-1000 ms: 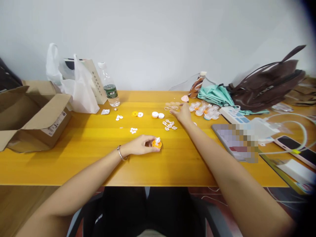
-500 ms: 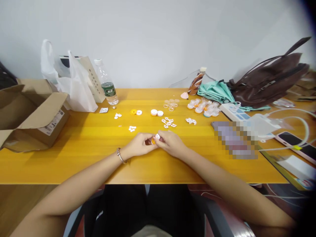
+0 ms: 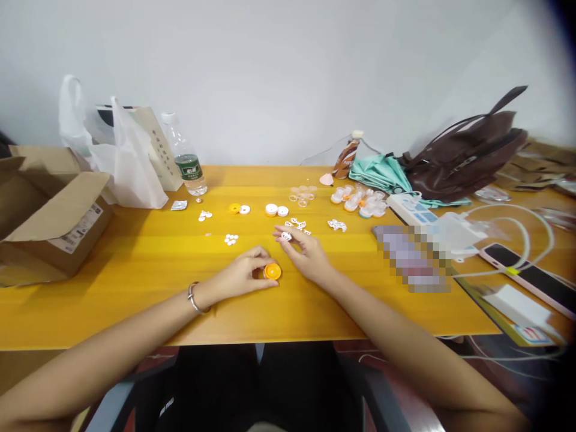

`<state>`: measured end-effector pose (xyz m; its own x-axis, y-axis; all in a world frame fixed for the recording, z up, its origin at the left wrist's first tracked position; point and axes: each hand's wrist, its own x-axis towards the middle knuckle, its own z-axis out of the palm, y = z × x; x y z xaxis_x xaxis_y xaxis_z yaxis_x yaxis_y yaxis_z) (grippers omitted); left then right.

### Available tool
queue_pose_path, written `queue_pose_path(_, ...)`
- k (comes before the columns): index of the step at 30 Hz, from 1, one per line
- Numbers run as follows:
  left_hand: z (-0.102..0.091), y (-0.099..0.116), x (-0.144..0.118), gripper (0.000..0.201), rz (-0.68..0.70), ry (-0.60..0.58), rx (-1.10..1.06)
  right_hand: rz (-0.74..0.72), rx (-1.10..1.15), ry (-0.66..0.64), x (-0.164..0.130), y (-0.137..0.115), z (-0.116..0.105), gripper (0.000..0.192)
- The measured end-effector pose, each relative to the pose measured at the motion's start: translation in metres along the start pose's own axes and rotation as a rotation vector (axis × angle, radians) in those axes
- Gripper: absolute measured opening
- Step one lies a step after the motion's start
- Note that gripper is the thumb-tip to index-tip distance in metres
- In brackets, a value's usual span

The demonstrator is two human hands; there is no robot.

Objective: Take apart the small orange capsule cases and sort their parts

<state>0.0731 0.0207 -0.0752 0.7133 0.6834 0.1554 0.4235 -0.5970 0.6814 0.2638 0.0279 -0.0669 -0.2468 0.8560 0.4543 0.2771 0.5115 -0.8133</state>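
Note:
My left hand (image 3: 252,271) is closed round an orange round plastic part (image 3: 272,272), thumb and fingers on its sides, close to the tabletop. A little farther off, my right hand (image 3: 303,249) pinches a small white patterned piece (image 3: 285,236) between thumb and fingers. Just beyond it lie several white cut-out pieces (image 3: 297,223), partly hidden by that hand. More such pieces (image 3: 336,225) form a group to the right. Small white discs (image 3: 231,239) lie to the left. Farther back are a yellow ring (image 3: 234,208) and white round parts (image 3: 271,210).
Clear rings (image 3: 302,193) and clear-topped capsules (image 3: 360,201) lie toward the back. A water bottle (image 3: 189,165), a plastic bag (image 3: 130,162) and an open cardboard box (image 3: 58,222) stand left. Rightward are a brown bag (image 3: 459,156), a power strip (image 3: 411,210) and a phone (image 3: 526,276).
My hands, together before, have moved apart. The left has come nearer with the orange part; the right has gone slightly forward with the white piece. The view has shifted slightly.

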Motion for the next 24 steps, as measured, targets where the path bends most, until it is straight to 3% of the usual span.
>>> queue_pose_path(3,0.003,-0.010,-0.006,0.040,-0.012,0.014,0.001,0.139,0.264,-0.021,0.002,-0.001,0.001,0.030)
queue_pose_path(8,0.010,-0.017,-0.011,0.056,-0.033,0.061,-0.023,0.231,0.551,-0.031,0.004,-0.018,0.000,0.025)
queue_pose_path(13,-0.006,-0.005,-0.004,0.068,-0.059,0.152,0.009,0.259,0.710,0.009,0.015,-0.036,-0.004,0.023)
queue_pose_path(16,-0.020,0.004,0.007,0.057,-0.024,0.289,-0.055,0.296,0.803,0.059,0.020,-0.037,-0.003,0.025)
queue_pose_path(19,-0.022,0.010,0.016,0.039,0.085,0.450,-0.254,0.342,0.847,0.056,0.018,-0.032,0.005,0.029)
queue_pose_path(24,-0.008,0.018,0.015,0.031,0.169,0.506,-0.495,0.354,0.871,0.047,0.001,-0.027,0.021,0.033)
